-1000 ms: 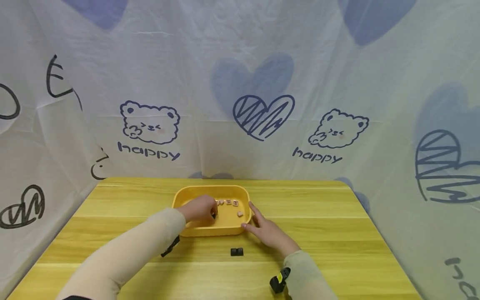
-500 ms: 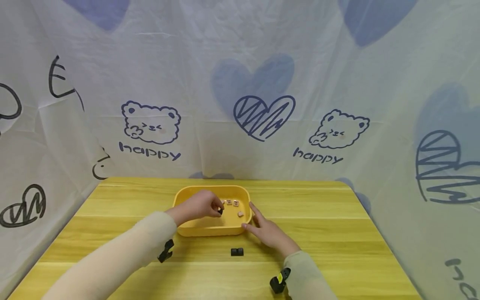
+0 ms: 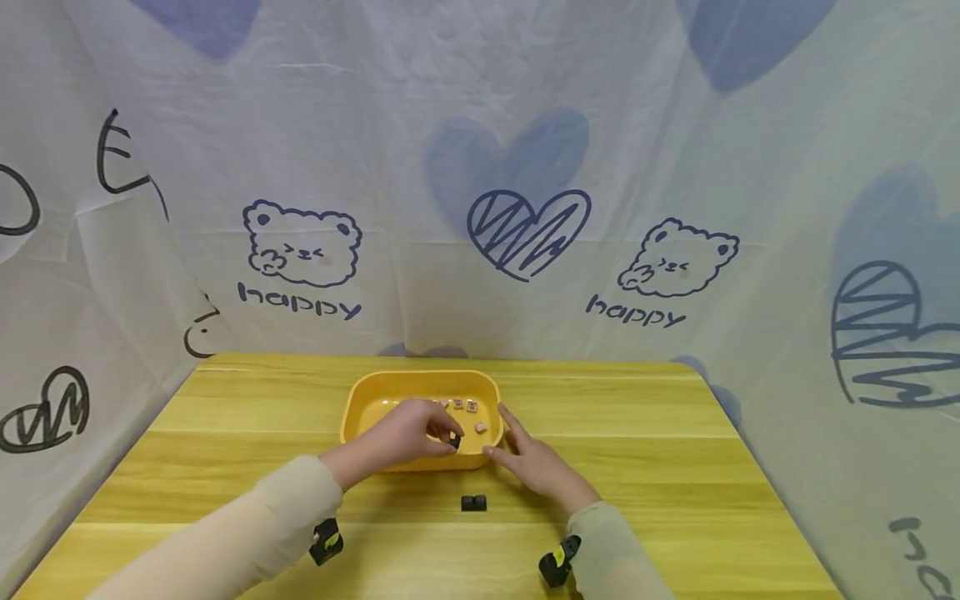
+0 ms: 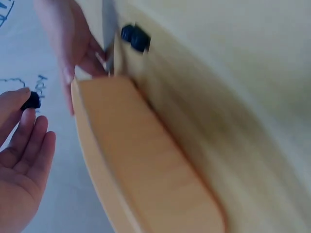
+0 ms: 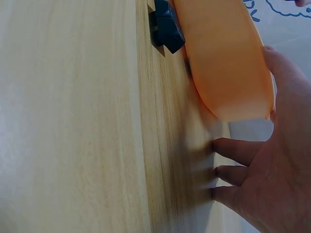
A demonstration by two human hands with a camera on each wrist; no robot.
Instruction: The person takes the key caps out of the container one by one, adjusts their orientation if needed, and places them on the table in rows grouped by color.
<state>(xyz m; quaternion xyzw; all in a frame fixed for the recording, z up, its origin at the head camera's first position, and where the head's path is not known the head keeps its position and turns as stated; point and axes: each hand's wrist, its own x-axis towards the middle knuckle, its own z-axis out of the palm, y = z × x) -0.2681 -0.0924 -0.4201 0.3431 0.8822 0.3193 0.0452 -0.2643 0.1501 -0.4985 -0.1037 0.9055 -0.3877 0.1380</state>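
Note:
A yellow tray (image 3: 375, 392) stands at the table's middle with a few small tan tiles (image 3: 470, 407) inside. My left hand (image 3: 448, 437) hovers over the tray's front rim and pinches a small black piece (image 3: 454, 442) between thumb and fingertip; the left wrist view shows the same black piece (image 4: 33, 100) at my fingertips. My right hand (image 3: 507, 440) rests with straight fingers against the tray's right front corner, and the right wrist view shows the tray (image 5: 223, 63) by my palm. A pair of black pieces (image 3: 473, 503) lies on the table just in front of the tray.
The wooden table (image 3: 675, 467) is backed and flanked by a white cloth printed with bears and hearts (image 3: 525, 233). The table's right corner is rounded. Both wrists carry small black cameras (image 3: 557, 567).
My left hand came up out of the tray's left side with the black piece and moved right and nearer, over the front rim. The right hand stayed put.

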